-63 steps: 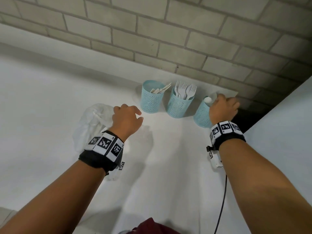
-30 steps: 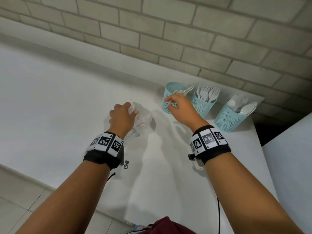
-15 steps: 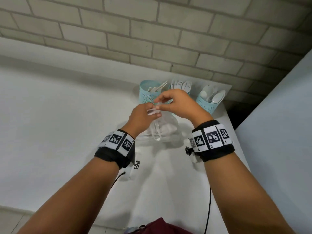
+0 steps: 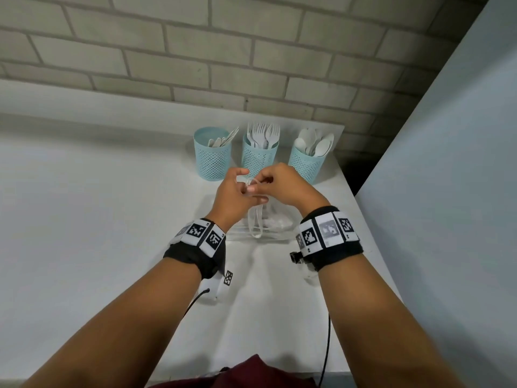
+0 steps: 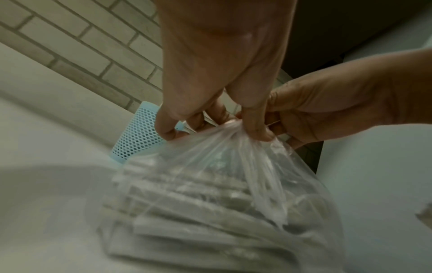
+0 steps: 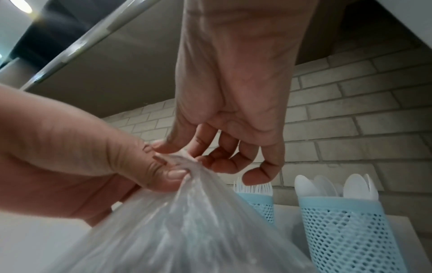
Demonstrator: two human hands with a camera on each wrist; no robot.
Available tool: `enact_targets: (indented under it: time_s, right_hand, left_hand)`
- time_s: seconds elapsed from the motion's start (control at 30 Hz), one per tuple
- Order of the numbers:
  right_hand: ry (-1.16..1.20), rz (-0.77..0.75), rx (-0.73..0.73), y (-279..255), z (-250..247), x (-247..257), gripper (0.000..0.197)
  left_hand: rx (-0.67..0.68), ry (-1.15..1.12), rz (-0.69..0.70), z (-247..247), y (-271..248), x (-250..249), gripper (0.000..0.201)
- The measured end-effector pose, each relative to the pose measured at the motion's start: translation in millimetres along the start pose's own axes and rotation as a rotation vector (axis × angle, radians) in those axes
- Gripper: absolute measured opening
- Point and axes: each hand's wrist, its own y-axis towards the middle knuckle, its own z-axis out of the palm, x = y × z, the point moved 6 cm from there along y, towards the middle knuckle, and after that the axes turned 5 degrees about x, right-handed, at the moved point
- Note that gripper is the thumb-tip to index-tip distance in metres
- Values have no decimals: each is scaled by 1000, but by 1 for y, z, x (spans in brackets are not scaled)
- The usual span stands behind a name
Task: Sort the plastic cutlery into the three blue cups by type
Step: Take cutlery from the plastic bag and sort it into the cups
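Three blue mesh cups stand in a row by the brick wall: the left cup [image 4: 212, 155] holds knives, the middle cup [image 4: 259, 156] forks, the right cup [image 4: 307, 162] spoons. In front of them a clear plastic bag [image 4: 268, 224] with white cutlery inside rests on the white counter. My left hand [image 4: 246, 189] pinches the bag's gathered neck [image 5: 236, 133] between thumb and fingers. My right hand [image 4: 264, 182] meets it from the right, its thumb and forefinger pinching the top of the same neck [image 6: 184, 158]. What kinds of cutlery are in the bag [image 5: 222, 194] is blurred.
The white counter [image 4: 98, 219] stretches far to the left. Its right edge ends just past the spoon cup, beside a dark gap [image 4: 355, 172] and a pale panel [image 4: 447, 191]. A brick wall [image 4: 223, 65] backs the cups. Cables hang from both wrists.
My right hand left the spoon cup and came across to the bag. My left hand carried the bag from the left to just before the cups, and both hands now hold its neck.
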Motion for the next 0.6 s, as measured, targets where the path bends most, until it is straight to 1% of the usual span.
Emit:
enact_targets:
  time_s: [0.07, 0.17, 0.23, 0.27, 0.37, 0.4, 0.57, 0.6]
  right_hand:
    - [16, 10, 7, 2, 0, 0, 17]
    - [-49, 22, 9, 4, 4, 2, 16]
    - [-56, -12, -20, 3, 6, 6, 16]
    - [-31, -43, -55, 3, 5, 9, 17]
    - [165, -111, -177, -1, -2, 14, 16]
    - [244, -125, -204, -3, -5, 16, 13]
    - [544, -174, -344, -5, -16, 17, 5]
    - [623, -175, -378, -7, -18, 16, 6]
  left_hand:
    - [-23, -7, -2, -2, 0, 3, 68]
    - [-53, -23, -19, -6, -1, 7, 66]
    - [-59, -7, -36, -9, 1, 11, 63]
    - [-59, 28, -51, -10, 1, 13, 58]
    - [-54, 101, -72, -12, 1, 20, 31]
    - [-56, 96, -70, -12, 1, 21, 28]
    - [-60, 97, -21, -14, 3, 20, 26]
    - [-59, 106, -13, -14, 3, 20, 25]
